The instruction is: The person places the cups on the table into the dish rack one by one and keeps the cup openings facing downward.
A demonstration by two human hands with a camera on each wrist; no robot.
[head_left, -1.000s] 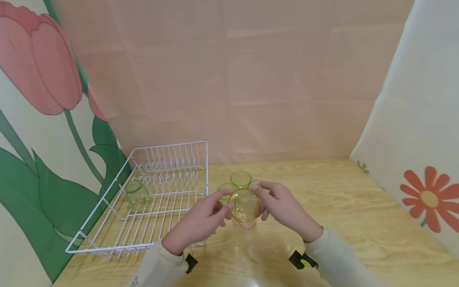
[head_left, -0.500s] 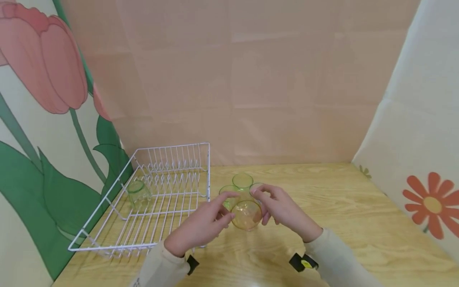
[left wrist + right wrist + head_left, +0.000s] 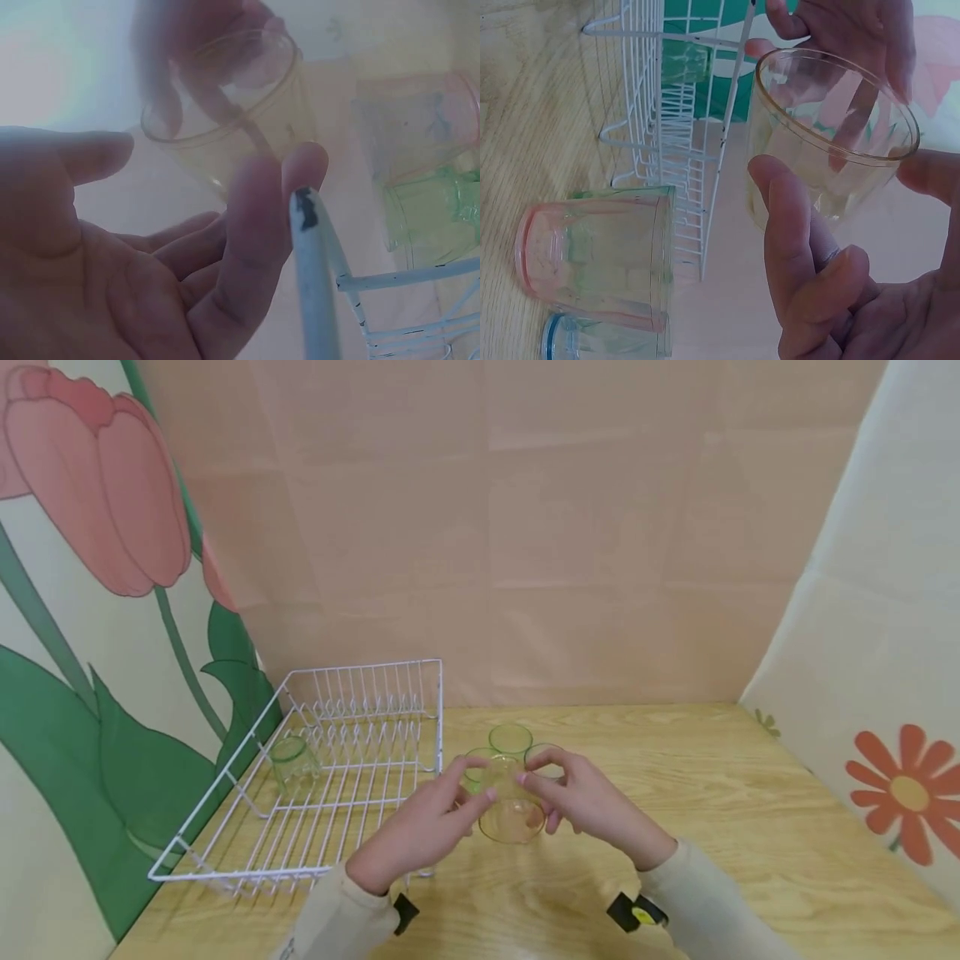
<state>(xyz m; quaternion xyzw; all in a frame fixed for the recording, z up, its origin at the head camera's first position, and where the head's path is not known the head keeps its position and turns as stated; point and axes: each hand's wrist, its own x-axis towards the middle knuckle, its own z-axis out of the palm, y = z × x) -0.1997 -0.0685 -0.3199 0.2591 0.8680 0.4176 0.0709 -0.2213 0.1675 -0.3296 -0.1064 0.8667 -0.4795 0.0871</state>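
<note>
A clear yellow glass (image 3: 512,818) is tilted between both hands, its rim toward me and its base farther off. My right hand (image 3: 585,793) pinches it, thumb at the rim and fingers along its side, as the right wrist view shows. My left hand (image 3: 416,827) holds the other side, its curled fingers close around the glass. In the left wrist view the same glass (image 3: 262,127) partly hides the right hand. Beyond the hands stand a green glass (image 3: 512,737), a yellow-green glass (image 3: 476,768), and in the right wrist view a pink glass (image 3: 544,255) and a blue-based glass (image 3: 592,337).
A white wire dish rack (image 3: 337,870) stands left of the hands. One green glass (image 3: 291,762) sits inside it, base up. The wooden table (image 3: 675,777) meets a pink cloth (image 3: 600,543) at the back, with flower-printed panels at both sides.
The yellow glass has tipped over: its mouth, earlier facing up toward me, now points lower and its base has come up. Both hands stay around it; the view has shifted slightly.
</note>
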